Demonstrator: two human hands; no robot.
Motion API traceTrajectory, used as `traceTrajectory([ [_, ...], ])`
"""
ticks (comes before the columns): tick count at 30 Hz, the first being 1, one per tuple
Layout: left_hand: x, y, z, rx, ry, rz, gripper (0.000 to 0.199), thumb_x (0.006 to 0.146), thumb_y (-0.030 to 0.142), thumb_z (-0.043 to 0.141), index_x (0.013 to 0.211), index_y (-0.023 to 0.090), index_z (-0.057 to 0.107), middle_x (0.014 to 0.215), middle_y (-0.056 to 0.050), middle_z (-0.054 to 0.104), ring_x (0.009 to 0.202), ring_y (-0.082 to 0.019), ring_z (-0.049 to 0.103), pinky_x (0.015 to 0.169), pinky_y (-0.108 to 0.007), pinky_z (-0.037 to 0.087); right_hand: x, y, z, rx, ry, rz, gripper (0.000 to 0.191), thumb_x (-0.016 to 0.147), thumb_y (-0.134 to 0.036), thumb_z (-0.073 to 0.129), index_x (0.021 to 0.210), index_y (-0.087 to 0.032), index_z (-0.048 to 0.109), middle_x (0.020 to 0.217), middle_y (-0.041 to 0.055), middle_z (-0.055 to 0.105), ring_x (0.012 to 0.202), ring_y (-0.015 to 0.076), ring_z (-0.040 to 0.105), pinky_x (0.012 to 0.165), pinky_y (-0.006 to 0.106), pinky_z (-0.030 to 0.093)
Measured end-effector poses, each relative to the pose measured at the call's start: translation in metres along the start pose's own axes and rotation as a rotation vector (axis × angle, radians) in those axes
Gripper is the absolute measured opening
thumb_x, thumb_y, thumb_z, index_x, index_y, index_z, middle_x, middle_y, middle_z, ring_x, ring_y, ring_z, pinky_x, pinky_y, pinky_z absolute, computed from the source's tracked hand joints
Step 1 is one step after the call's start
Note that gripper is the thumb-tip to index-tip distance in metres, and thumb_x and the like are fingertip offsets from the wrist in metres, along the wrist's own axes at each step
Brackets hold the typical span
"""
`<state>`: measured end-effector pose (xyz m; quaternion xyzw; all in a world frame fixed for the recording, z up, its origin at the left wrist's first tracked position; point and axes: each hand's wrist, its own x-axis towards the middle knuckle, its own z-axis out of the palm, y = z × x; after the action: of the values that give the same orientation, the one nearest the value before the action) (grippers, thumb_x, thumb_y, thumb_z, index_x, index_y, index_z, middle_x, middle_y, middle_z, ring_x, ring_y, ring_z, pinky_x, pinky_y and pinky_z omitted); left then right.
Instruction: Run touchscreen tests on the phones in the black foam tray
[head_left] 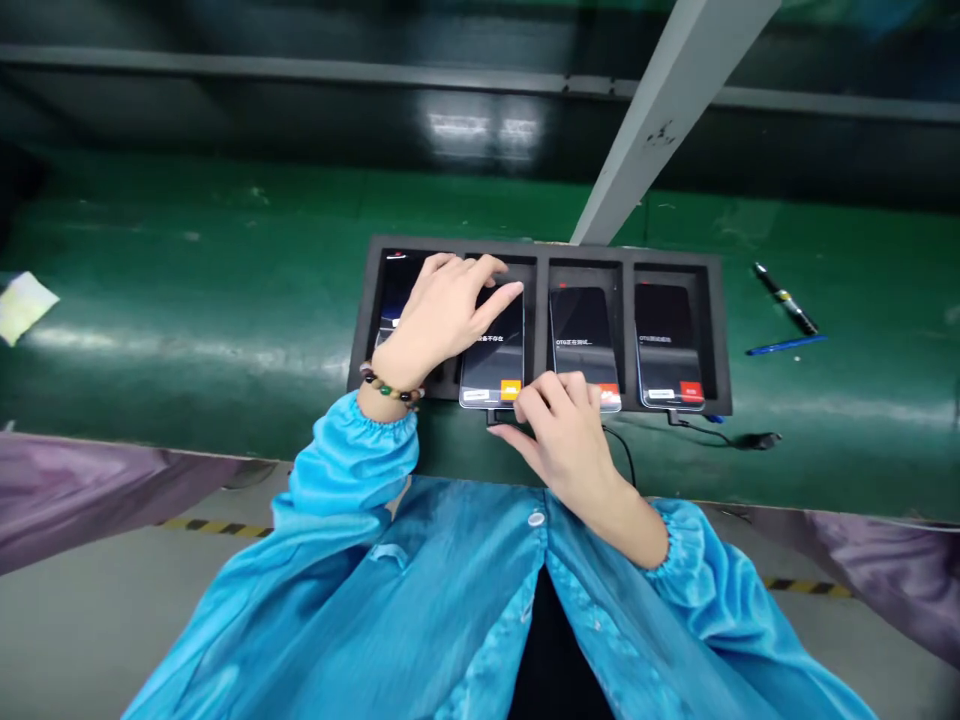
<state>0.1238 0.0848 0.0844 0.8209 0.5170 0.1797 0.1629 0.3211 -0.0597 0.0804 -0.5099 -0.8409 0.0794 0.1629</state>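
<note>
A dark foam tray [541, 330] holds phones in a row of compartments. My left hand [442, 310] lies across the upper part of the second phone [491, 365] from the left, its fingers apart and thumb stretched out near the top edge. It partly covers the leftmost phone [394, 290]. My right hand [570, 440] is closed at the second phone's lower edge, thumb and fingers about a black cable plug [495, 417], which is partly hidden. Its knuckles cover the lower part of the third phone [581, 320]. The rightmost phone [666, 330] has its screen lit.
A short black cable [705, 430] runs from the rightmost phone to a loose connector [759, 441]. A black marker [786, 298] and a blue pen [786, 345] lie to the right. A grey post [660, 130] rises behind the tray. Pale yellow paper [26, 305] lies far left.
</note>
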Motion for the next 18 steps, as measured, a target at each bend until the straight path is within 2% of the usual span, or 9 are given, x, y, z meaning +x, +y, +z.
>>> traceTrajectory([
  [6,0.005,-0.003,-0.002,-0.105,-0.010,-0.067,0.047,0.110,0.067,0.055,0.122,0.024,0.069,0.111,-0.006,0.080,0.110,-0.028,0.074,0.112,-0.047,0.045,0.002,0.001,-0.003,0.053,0.016,0.079,0.045,0.086,-0.055,0.093,0.110,-0.024,0.070,0.103,0.0052,0.067,0.100,0.0278,0.050,0.082,0.039,0.033],
  [12,0.008,-0.006,0.000,-0.107,0.007,-0.071,0.044,0.108,0.067,0.057,0.116,0.024,0.066,0.113,-0.006,0.080,0.110,-0.028,0.074,0.116,-0.050,0.044,0.005,-0.002,0.002,0.070,0.030,0.091,0.047,0.085,-0.056,0.095,0.106,-0.023,0.068,0.108,0.0057,0.071,0.103,0.0277,0.056,0.084,0.040,0.035],
  [14,0.009,-0.006,-0.001,-0.139,0.020,-0.076,0.045,0.110,0.067,0.053,0.116,0.025,0.066,0.113,-0.006,0.080,0.110,-0.028,0.075,0.116,-0.050,0.045,0.003,0.009,-0.006,0.121,0.053,-0.008,0.045,0.089,-0.057,0.091,0.109,-0.023,0.069,0.113,0.0062,0.074,0.108,0.0275,0.060,0.088,0.041,0.038],
  [16,0.005,-0.003,-0.003,-0.176,0.025,-0.079,0.047,0.109,0.069,0.051,0.118,0.026,0.067,0.110,-0.005,0.081,0.110,-0.027,0.075,0.114,-0.049,0.048,-0.002,0.032,-0.022,0.235,0.115,-0.076,0.044,0.095,-0.062,0.084,0.113,-0.025,0.069,0.117,0.0059,0.077,0.112,0.0268,0.065,0.095,0.043,0.042],
  [18,-0.005,0.003,-0.004,-0.205,0.021,-0.083,0.050,0.106,0.073,0.053,0.120,0.027,0.067,0.107,-0.005,0.080,0.110,-0.028,0.076,0.112,-0.050,0.051,-0.013,0.065,-0.040,0.346,0.256,0.028,0.036,0.101,-0.059,0.078,0.114,-0.026,0.069,0.117,0.0049,0.078,0.115,0.0255,0.069,0.105,0.045,0.046],
])
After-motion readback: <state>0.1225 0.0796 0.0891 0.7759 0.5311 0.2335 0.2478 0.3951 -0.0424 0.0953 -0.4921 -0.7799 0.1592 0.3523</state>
